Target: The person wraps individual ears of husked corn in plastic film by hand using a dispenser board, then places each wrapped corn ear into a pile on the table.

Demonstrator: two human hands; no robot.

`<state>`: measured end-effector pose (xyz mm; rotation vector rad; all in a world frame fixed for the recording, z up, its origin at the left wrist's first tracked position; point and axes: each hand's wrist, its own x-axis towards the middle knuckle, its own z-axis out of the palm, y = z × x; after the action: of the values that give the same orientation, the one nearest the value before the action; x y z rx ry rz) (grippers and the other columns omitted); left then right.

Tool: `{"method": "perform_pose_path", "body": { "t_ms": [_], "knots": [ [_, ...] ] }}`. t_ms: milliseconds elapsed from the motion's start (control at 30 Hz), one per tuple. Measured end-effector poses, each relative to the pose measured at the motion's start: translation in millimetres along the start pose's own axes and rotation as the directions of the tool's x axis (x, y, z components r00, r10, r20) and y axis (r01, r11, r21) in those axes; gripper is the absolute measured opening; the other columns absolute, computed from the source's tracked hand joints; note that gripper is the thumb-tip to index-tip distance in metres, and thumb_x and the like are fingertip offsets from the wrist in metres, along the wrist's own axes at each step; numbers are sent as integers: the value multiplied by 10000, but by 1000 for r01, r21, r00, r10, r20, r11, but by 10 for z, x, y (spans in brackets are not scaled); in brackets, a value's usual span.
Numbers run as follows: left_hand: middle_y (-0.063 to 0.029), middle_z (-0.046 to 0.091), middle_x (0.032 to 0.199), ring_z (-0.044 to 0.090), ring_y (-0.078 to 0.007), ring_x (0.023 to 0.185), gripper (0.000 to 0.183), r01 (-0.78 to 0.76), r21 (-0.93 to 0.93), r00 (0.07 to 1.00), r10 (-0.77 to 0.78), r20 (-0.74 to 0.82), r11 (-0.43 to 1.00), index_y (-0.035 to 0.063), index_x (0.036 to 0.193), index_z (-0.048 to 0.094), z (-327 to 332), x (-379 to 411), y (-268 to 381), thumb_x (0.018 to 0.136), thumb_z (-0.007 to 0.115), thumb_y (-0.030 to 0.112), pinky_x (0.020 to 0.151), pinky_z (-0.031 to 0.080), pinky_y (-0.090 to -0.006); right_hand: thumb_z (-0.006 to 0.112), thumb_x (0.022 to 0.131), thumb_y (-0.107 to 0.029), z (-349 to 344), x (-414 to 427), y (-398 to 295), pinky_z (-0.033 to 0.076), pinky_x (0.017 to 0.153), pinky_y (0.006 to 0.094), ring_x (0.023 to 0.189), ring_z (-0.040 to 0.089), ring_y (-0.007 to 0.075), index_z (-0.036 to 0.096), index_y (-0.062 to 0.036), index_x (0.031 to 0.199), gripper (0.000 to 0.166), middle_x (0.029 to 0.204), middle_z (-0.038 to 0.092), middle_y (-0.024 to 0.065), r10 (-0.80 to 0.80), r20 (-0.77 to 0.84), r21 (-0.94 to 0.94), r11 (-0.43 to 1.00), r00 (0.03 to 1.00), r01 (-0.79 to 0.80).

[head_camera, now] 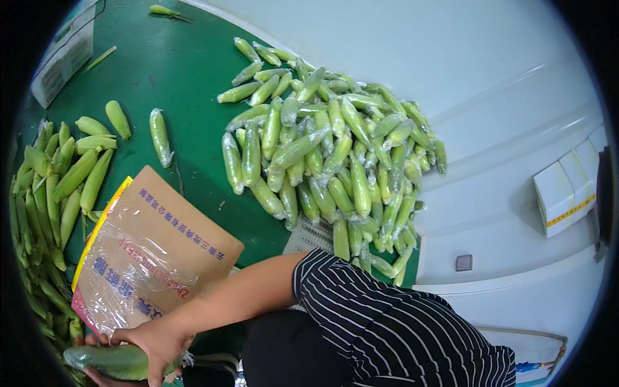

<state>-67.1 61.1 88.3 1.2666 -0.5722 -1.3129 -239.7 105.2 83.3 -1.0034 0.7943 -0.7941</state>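
Observation:
An ear of corn in its green husk [109, 360], wrapped in clear plastic film, lies across both my hands at the lower left. My right hand [162, 341] reaches in from the right and grips its right end, where a twist of film sticks out. Only part of my left hand [109, 381] shows at the bottom edge; it holds the left end from below, with fingertips along the far side. Just beyond my hands is a tilted cardboard box [193, 234] bearing printed writing, with clear plastic film [145, 256] spread over its face.
Several unwrapped ears of corn [43, 193] are heaped along the left. A large pile of film-wrapped ears [314, 150] covers the middle of the green surface [193, 63]. One wrapped ear [159, 138] lies alone. A white crate [65, 60] stands upper left; a white foam box [566, 188] is far right.

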Motion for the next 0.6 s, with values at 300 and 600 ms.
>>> {"method": "perform_pose_path", "body": {
  "t_ms": [300,600],
  "knots": [
    [-140,520,1573,417,-391,1496,683,-879,467,466,27,884,-97,98,1478,568,-389,181,-436,860,803,272,1256,237,-589,598,1030,-463,-2172,-2203,395,600,795,448,891,707,286,652,-85,1162,404,971,719,113,244,-899,419,721,364,551],
    [-111,453,1636,342,-401,1536,601,-839,525,540,-92,837,-146,265,1454,635,-638,269,-575,901,728,482,1257,174,-625,650,1019,-326,-4772,-2120,-417,516,1036,407,1211,602,223,530,-62,1454,523,1419,595,81,-522,-842,-538,828,135,-159]
  ]
}}
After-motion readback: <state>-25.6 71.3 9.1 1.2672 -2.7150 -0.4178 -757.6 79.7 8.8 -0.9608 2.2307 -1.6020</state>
